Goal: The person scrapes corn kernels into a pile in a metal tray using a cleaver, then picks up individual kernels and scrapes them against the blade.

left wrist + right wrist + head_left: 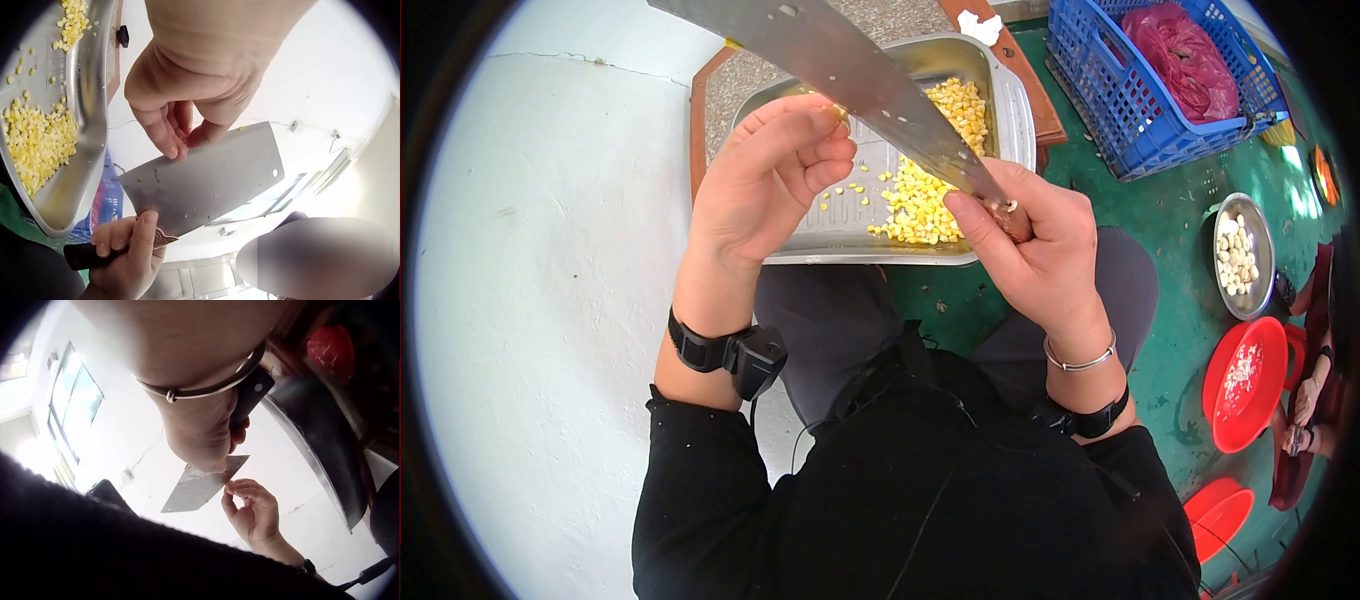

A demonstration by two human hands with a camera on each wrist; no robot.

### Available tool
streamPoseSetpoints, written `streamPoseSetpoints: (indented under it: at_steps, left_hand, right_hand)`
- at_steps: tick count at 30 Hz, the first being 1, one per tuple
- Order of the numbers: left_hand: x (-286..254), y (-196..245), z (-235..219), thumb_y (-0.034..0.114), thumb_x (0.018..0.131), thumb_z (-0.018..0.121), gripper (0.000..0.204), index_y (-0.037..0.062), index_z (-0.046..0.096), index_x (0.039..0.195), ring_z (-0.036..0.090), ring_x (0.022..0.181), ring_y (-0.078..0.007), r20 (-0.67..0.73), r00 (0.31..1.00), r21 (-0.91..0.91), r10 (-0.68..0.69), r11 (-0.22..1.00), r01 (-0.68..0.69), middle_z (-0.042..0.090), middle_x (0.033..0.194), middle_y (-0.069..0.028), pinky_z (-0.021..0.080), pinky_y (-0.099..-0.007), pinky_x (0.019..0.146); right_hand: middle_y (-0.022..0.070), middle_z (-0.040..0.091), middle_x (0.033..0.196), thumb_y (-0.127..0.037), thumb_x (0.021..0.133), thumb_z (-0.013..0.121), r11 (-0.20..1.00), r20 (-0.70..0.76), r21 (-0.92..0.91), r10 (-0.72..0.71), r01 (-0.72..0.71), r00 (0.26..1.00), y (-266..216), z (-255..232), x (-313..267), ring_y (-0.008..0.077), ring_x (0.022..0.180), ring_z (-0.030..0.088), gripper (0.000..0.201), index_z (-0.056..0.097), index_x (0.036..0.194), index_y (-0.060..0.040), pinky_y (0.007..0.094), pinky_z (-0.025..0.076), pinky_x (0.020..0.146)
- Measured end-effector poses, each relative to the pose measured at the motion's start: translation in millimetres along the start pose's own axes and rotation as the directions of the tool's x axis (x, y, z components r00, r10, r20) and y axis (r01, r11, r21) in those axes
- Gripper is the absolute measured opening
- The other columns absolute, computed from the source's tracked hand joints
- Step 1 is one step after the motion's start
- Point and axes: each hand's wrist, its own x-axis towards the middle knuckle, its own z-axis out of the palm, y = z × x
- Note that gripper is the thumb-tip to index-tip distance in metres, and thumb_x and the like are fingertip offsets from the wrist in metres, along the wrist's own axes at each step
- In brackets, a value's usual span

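Note:
My right hand [1045,235] grips a cleaver [870,85] by its handle, dark in the left wrist view. Its broad steel blade is raised aslant over a metal tray [805,245] and carries small specks. A yellow bit [242,129] clings to one edge of the blade. Thumb and fingertips of my left hand [775,165] meet right at the blade's edge, pinching a small yellow piece of corn [840,112]; the other fingers are bent. Loose corn kernels [920,205] lie heaped in the tray below, with several scattered beside the heap.
The tray stands on a small wood-edged table [730,85] by a white wall [550,250]. On the green floor to the right are a blue crate [1100,95] with a pink bag [1180,65], a metal bowl [1268,290] of pale pieces and red basins [1220,430]. Another person's hand [1308,400] shows there.

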Motion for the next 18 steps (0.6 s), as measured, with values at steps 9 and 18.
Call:
streamPoseSetpoints:
  at_steps: [9,18]
  left_hand:
    - [-2.9,4.0,-0.8,0.006,0.090,0.055,0.015,-0.0012,0.064,0.099,0.067,0.080,-0.0158,-0.023,0.999,-0.002,0.028,1.000,-0.028,0.067,0.088,-0.0097,0.056,-0.0264,0.074]
    - [-5.1,3.4,4.2,0.005,0.088,0.057,0.018,-0.0004,0.061,0.105,0.064,0.076,-0.0136,-0.098,0.994,0.372,0.048,0.928,-0.008,0.064,0.084,-0.0074,0.053,-0.0263,0.074]
  right_hand:
    - [0.0039,0.052,0.054,-0.004,0.078,0.070,1.000,0.011,-0.013,-0.005,0.006,1.000,0.9,0.7,0.0,0.0077,0.044,0.045,0.025,0.068,0.102,-0.0056,0.0219,0.037,0.046]
    - [0.0056,0.056,0.057,-0.004,0.078,0.070,1.000,0.040,-0.027,0.001,0.000,0.999,1.0,-0.1,0.2,0.0087,0.045,0.048,0.025,0.068,0.102,-0.0057,0.0217,0.040,0.047]
